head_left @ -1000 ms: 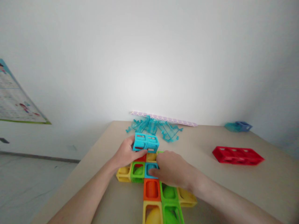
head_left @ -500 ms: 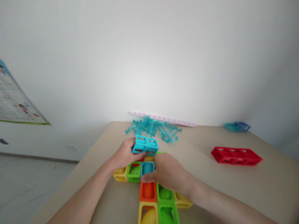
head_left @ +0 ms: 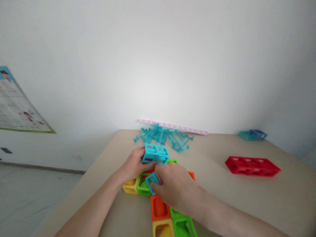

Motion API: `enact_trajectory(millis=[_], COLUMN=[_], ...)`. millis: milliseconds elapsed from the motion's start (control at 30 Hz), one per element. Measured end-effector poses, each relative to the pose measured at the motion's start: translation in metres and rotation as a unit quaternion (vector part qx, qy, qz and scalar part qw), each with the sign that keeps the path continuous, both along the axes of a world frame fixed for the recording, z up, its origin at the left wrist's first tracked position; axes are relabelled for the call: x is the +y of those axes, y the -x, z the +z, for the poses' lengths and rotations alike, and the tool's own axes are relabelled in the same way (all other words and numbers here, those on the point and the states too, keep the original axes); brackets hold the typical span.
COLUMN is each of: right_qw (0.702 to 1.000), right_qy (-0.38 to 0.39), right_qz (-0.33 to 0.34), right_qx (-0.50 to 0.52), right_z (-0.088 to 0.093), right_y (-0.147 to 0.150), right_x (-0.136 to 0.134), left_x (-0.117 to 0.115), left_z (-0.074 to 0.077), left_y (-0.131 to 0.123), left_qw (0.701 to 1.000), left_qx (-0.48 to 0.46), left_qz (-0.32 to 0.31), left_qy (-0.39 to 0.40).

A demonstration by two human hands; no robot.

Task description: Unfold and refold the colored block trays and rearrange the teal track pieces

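My left hand (head_left: 134, 166) is closed round the left end of a light-blue two-cell toy block (head_left: 158, 150), raised over the colored blocks. My right hand (head_left: 174, 184) pinches a smaller blue block (head_left: 151, 181), which sits tilted among its neighbors; part of it is hidden by my fingers. Left of it are a green block (head_left: 143, 186) and a yellow block (head_left: 130, 187). Nearer to me lie an orange block (head_left: 160, 208), another yellow block (head_left: 163, 227) and green blocks (head_left: 182, 227). An orange-red block (head_left: 192, 175) peeks out behind my right hand.
Clear teal plastic track pieces (head_left: 161, 135) lie at the back, before a patterned purple strip (head_left: 172, 126) along the wall. A red three-cell block (head_left: 251, 166) lies at the right. Farther back stands a dark-blue block (head_left: 258, 135) beside a teal piece (head_left: 245, 135).
The smaller blue block has turned from straight in its row to tilted in my right hand's grip. My left hand keeps its hold on the light-blue block. The view has shifted slightly.
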State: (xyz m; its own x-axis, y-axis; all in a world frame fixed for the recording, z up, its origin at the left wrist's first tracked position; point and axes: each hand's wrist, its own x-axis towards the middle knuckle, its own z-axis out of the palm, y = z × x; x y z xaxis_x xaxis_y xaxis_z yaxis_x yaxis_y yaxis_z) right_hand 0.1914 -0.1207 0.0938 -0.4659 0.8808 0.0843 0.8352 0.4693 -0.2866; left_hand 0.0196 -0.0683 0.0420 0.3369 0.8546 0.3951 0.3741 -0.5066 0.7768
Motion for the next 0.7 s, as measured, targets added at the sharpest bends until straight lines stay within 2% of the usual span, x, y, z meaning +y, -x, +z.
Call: enact_trajectory(millis=[100,167,300,400,533,700], right_qw=[0.996,0.992,0.994,0.993,0.987,0.98], right_qy=[0.046,0.062,-0.012,-0.039,-0.057,-0.076], right_qz=[0.066,0.082,0.085,0.097,0.132,0.095], right_qx=[0.041,0.067,0.064,0.056,0.073,0.159], right_z=[0.016,0.03,0.049,0.048,0.035,0.029], right_y=[-0.013,-0.03,-0.063,-0.072,-0.066,-0.061], right_x=[0.007,0.017,0.043,0.056,0.065,0.067], left_x=[0.0,0.001,0.003,0.004,0.005,0.009], left_z=[0.0,-0.001,-0.002,-0.001,0.0,-0.005], left_y=[-0.001,-0.001,0.001,0.005,0.009,0.013], left_qw=[1.0,1.0,0.992,0.981,0.972,0.975], left_qx=[-0.006,-0.021,-0.103,-0.16,-0.199,-0.196], left_qz=[0.007,0.014,0.033,0.032,-0.002,0.038], left_qy=[-0.011,-0.005,0.068,0.106,0.124,0.094])
